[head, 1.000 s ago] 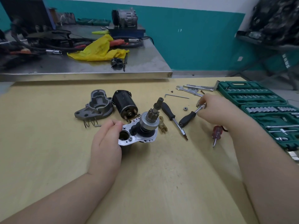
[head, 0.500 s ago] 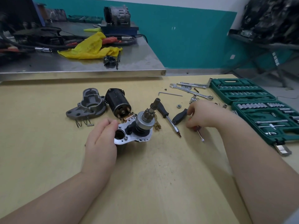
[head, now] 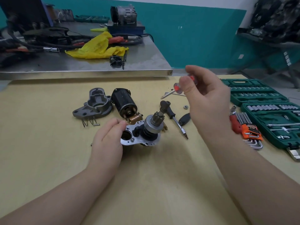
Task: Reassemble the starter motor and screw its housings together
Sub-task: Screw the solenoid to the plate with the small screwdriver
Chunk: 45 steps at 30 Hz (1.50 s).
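My left hand (head: 108, 140) grips the silver flange of the starter motor body (head: 142, 135), which stands upright on the wooden table with its pinion shaft (head: 164, 108) pointing up. My right hand (head: 206, 98) is raised above the table and holds a small red-handled screwdriver (head: 178, 87), blurred, with its tip pointing left. The grey nose housing (head: 94, 106) and the black solenoid (head: 124, 103) lie just behind the motor body. A brass plunger (head: 135, 118) sits between them.
A black-handled bit driver (head: 176, 120), a loose nut (head: 185, 107), springs (head: 88, 121) and a pin lie around the motor. Red and orange hex key sets (head: 245, 129) and an open green socket case (head: 266, 101) sit at the right. A steel bench (head: 84, 64) stands behind.
My right hand let go of the black-handled driver, picked up the red-handled screwdriver from the table and lifted it. My left hand stayed on the motor body.
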Available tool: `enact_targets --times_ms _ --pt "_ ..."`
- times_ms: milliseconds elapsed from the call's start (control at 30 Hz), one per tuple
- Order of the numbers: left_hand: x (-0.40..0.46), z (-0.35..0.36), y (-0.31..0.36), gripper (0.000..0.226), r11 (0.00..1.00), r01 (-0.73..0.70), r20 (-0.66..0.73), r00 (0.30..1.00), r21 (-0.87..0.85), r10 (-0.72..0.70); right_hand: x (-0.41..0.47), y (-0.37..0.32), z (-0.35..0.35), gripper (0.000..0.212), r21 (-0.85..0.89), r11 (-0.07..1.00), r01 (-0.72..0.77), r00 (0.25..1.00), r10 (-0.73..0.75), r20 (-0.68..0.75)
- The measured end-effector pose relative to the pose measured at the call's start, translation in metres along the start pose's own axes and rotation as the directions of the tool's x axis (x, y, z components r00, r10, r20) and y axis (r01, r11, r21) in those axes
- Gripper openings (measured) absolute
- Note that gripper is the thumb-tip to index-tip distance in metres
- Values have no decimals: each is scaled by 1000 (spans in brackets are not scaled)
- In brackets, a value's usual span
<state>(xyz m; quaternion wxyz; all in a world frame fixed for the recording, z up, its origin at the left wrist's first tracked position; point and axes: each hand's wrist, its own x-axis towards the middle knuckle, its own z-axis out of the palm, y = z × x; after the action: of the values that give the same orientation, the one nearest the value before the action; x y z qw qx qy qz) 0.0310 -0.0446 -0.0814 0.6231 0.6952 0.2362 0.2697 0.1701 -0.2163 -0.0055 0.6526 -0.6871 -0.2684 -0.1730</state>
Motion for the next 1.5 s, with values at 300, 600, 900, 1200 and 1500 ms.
enact_targets --times_ms 300,600,900,1200,1500 --pt "1 -5 8 24 1000 -6 141 990 27 2 -43 -1 26 28 115 993 10 919 -54 389" --pt "8 -4 8 24 990 -63 181 983 123 40 -48 7 20 30 207 975 -85 907 -10 421" --pt "3 -3 12 11 980 -107 221 973 168 69 -49 6 21 18 232 970 -78 912 -25 410" --pt "7 -4 7 16 984 -97 207 976 147 65 -48 5 22 19 153 988 -20 904 -47 426" --pt "7 -4 11 25 998 -42 211 977 55 29 -46 8 22 22 136 990 25 893 -83 442"
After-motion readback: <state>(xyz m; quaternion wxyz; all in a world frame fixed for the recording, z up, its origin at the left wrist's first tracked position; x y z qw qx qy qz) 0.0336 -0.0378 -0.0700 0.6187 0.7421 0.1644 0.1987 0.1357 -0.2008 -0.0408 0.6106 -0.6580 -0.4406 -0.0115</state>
